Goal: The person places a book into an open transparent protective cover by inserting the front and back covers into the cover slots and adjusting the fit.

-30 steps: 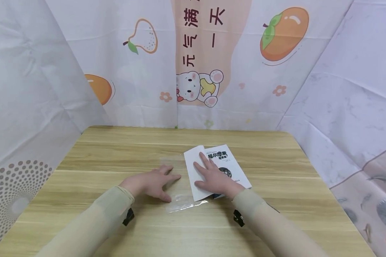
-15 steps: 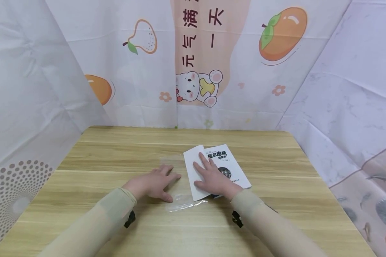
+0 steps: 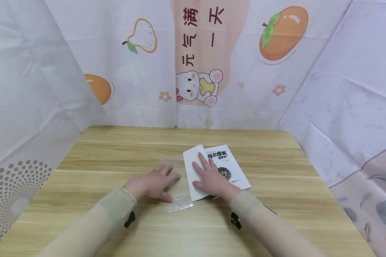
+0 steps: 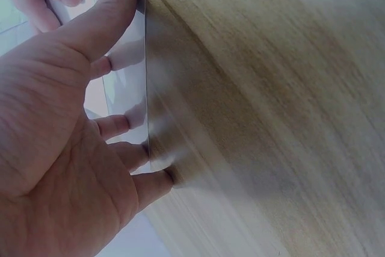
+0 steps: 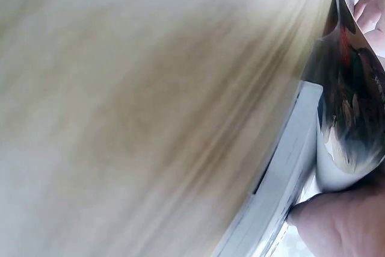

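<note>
A paperback book (image 3: 235, 167) with dark Chinese lettering and a round dark picture on its white page lies on the table. Its front cover (image 3: 192, 171) is folded open to the left, white inner side up. My right hand (image 3: 213, 180) rests on that cover with spread, straight fingers. Clear plastic film (image 3: 181, 203) sticks out to the left from under the cover. On the film lies my left hand (image 3: 152, 182), fingers spread, fingertips near the film's edge in the left wrist view. In the right wrist view the cover's dark printed outside (image 5: 355, 88) bulges above the page block (image 5: 283, 167).
The wood-grain table (image 3: 115, 153) spreads around the book on all sides. A fruit-patterned curtain (image 3: 141, 82) hangs behind its far edge, with more printed cloth (image 3: 350, 107) at both sides. A black wrist strap (image 3: 129, 218) shows below the left sleeve.
The right hand and the open cover have shifted very slightly left, and less film shows below the cover's lower edge. The left hand stays almost in place.
</note>
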The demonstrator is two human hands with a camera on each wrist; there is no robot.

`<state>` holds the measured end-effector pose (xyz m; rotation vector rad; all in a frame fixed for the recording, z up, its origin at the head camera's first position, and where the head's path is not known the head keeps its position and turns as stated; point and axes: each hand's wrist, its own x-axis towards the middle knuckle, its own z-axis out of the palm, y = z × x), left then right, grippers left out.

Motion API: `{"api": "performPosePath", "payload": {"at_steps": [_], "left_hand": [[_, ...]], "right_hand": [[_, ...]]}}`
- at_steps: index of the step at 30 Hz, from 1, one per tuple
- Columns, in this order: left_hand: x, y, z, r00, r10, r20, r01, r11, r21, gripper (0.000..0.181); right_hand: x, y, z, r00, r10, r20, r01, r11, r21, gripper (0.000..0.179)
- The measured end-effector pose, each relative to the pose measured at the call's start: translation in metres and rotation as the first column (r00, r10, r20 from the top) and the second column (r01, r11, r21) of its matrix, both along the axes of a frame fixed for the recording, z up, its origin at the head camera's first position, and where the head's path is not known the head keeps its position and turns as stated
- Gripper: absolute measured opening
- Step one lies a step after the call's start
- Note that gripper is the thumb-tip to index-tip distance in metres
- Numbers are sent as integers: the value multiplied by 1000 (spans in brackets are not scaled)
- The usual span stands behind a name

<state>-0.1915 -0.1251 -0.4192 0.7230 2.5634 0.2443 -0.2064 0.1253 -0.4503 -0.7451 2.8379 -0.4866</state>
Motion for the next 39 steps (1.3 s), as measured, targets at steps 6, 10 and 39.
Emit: {"api": "performPosePath", "payload": {"at_steps": [6, 10, 39], "left_hand": [[0, 0, 0, 1000, -3, 0, 3, 1000, 3, 81], [0, 0, -1, 1000, -8, -5, 8, 1000, 1, 81], [1, 1, 3, 1000, -18, 15, 18, 1000, 7, 82]], "right_hand": [[4, -2, 1, 1000, 11, -26, -11, 1000, 4, 70], [4, -3, 1, 999, 16, -47, -15, 1000, 18, 70], [7, -4, 0, 997, 44, -56, -39, 996, 83, 74]]}}
